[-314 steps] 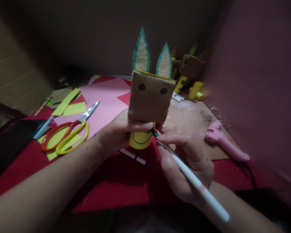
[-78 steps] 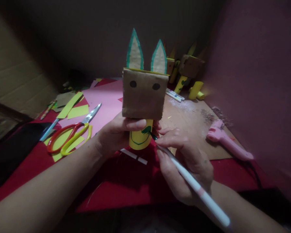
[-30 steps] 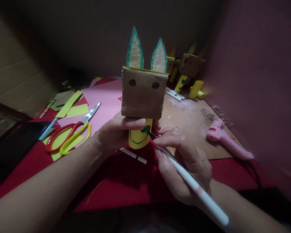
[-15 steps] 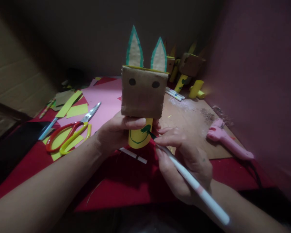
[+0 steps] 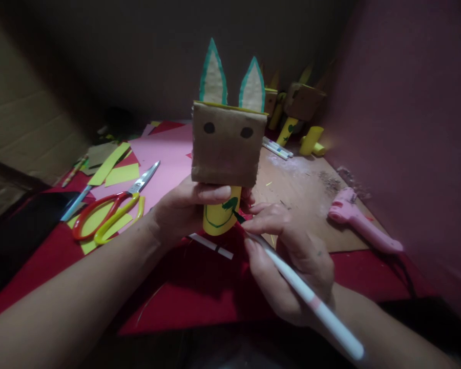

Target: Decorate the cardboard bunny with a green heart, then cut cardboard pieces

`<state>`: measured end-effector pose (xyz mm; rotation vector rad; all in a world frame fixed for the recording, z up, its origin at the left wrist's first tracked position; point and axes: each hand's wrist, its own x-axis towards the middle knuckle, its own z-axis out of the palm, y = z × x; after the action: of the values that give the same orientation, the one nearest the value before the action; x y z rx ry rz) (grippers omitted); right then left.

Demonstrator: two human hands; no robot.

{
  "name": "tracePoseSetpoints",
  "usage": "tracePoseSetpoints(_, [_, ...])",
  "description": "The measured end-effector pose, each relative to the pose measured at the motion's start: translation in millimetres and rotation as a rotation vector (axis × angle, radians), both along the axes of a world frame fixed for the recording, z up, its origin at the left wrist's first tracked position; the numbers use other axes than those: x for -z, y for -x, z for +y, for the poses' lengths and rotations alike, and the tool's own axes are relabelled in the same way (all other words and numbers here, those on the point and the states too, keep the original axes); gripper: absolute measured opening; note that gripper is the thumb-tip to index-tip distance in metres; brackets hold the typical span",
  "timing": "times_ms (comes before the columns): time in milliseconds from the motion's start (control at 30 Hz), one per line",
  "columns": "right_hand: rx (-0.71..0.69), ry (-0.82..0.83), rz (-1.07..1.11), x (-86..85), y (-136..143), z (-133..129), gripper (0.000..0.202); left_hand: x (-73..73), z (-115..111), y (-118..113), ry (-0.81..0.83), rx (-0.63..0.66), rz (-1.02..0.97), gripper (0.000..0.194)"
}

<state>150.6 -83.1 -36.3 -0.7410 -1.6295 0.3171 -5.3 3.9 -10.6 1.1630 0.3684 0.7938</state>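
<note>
A cardboard animal figure (image 5: 226, 148) faces me upright, with two pointed, teal-edged ears, two dark dots and a yellow paper tube (image 5: 218, 221) below its box-shaped head. My left hand (image 5: 190, 202) is wrapped round the tube just under the head; some of its fingers are hidden behind. My right hand (image 5: 292, 261) grips a white marker pen (image 5: 303, 289) with a pale pink band. The pen's dark tip touches the tube beside a green filled patch. A thin green curved line runs along the tube's lower part.
Scissors (image 5: 117, 207) with red and yellow handles lie on paper scraps at left. Pink paper (image 5: 163, 151) spreads behind. A pink glue gun (image 5: 363, 220) rests at the right edge of a cardboard sheet (image 5: 303, 205). Similar cardboard figures (image 5: 301, 100) and several pens (image 5: 277, 147) are at the back right.
The pen tip and my right hand have shifted very slightly left. The figure, held in my left hand, stays almost in place.
</note>
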Motion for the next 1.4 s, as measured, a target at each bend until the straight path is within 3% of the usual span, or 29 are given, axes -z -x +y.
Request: tracePoseSetpoints(1400, [-0.024,-0.009,0.014,1.5,2.0,0.0,0.026,1.3,2.1,-0.2,0.005,0.005,-0.029,0.018])
